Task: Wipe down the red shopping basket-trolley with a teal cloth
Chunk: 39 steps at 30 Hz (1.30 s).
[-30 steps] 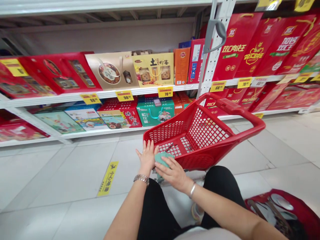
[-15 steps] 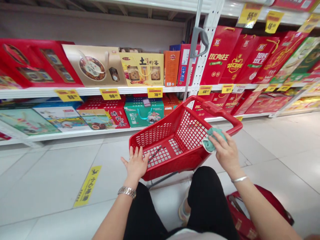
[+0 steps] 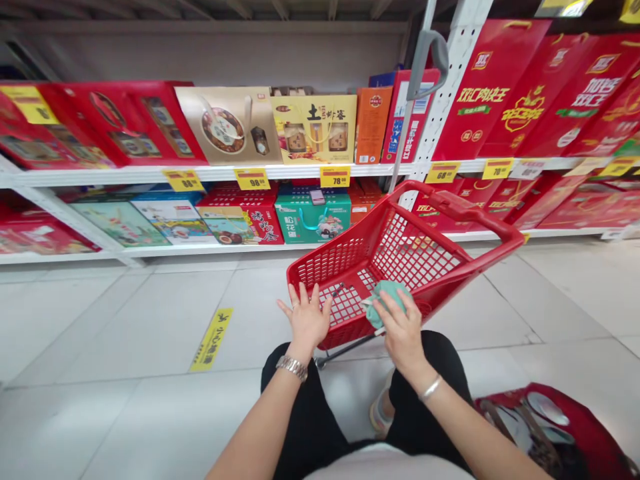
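A red plastic shopping cart [image 3: 450, 270] with a latticed basket stands in front of me, its handle toward the upper right. My left hand [image 3: 309, 319] lies with fingers spread at the basket's near left corner. In my right hand [image 3: 404, 330] is a crumpled green cloth [image 3: 386, 303], pressed against the near side rim of the basket. The fingers are bent over the cloth, and part of it hangs over the rim. A dark thin item, too small to make out, shows at the basket's floor.
Shelves [image 3: 225, 175] with boxed goods and price tags run behind the cart. A grey-handled pole [image 3: 411, 100] rises before the shelf post. A red bag [image 3: 565, 427] is on the floor at my right. A yellow floor sticker [image 3: 212, 340] lies to the left.
My right hand has slid the green cloth leftward along the cart's near rim, away from the handle end. The left hand stays at the corner. The view has shifted left.
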Each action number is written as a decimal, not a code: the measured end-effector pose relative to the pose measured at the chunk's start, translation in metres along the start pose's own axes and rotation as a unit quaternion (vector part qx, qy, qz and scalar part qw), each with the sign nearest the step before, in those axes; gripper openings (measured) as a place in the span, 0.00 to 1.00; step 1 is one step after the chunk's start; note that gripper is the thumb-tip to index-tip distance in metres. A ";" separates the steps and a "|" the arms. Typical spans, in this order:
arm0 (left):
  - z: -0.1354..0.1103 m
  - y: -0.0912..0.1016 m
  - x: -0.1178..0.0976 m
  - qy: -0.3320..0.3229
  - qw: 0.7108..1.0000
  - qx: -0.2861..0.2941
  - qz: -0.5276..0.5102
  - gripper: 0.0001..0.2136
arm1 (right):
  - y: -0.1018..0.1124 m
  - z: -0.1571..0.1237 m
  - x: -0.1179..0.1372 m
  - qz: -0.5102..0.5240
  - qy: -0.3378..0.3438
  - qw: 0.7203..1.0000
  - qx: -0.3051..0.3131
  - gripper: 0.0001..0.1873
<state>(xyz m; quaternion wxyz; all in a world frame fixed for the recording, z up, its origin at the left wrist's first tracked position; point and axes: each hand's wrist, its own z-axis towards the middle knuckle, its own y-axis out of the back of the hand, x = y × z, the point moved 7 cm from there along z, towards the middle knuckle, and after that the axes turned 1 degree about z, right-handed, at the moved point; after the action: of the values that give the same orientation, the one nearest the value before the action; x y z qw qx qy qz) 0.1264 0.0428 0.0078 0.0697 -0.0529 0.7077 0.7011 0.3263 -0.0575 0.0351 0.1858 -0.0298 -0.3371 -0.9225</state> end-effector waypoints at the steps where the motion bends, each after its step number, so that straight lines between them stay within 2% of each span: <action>1: 0.001 0.001 0.001 0.005 1.000 -0.005 -0.004 0.29 | -0.006 -0.003 0.015 0.015 0.007 1.000 0.005 0.27; 6: 0.003 0.004 0.005 0.020 1.000 0.003 -0.011 0.27 | -0.029 -0.004 0.071 0.078 0.066 0.994 0.037 0.24; 9: 0.000 0.001 0.006 0.013 1.000 0.017 -0.012 0.27 | -0.034 -0.003 0.084 0.099 0.112 0.987 0.060 0.24; 11: -0.002 -0.001 0.010 0.008 1.000 0.020 -0.013 0.27 | -0.029 0.000 0.072 0.094 0.119 0.987 0.056 0.25; 14: 0.004 0.001 0.020 -0.014 1.000 0.006 -0.009 0.27 | -0.006 0.009 0.021 0.028 0.060 0.998 0.014 0.26; 17: 0.025 0.014 0.024 -0.078 0.996 -0.039 0.010 0.28 | 0.024 0.020 -0.040 -0.073 -0.008 0.997 -0.024 0.26; 20: 0.053 0.022 0.027 -0.125 0.989 -0.065 0.035 0.28 | 0.035 0.025 -0.071 -0.105 -0.033 0.994 -0.019 0.29; 23: 0.073 0.015 0.030 -0.123 0.991 -0.028 0.049 0.27 | 0.026 0.023 -0.068 -0.083 -0.039 0.996 -0.004 0.31; 27: 0.077 0.006 0.032 -0.100 0.993 0.001 0.061 0.28 | 0.007 0.017 -0.054 -0.055 -0.048 0.997 -0.008 0.33; 35: 0.045 0.008 0.036 -0.045 0.998 -0.014 0.046 0.28 | 0.002 0.022 -0.063 0.001 -0.068 0.998 -0.012 0.34; 39: 0.022 0.007 0.041 0.005 0.998 -0.037 0.041 0.27 | -0.007 0.020 -0.051 0.055 -0.079 0.995 -0.007 0.36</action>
<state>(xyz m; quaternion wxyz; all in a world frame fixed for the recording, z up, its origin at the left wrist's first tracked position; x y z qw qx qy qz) 0.0854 0.0656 0.0076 0.0354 -0.0300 0.6835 0.7285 0.3695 -0.0236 0.0372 0.2092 -0.1229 -0.3425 -0.9077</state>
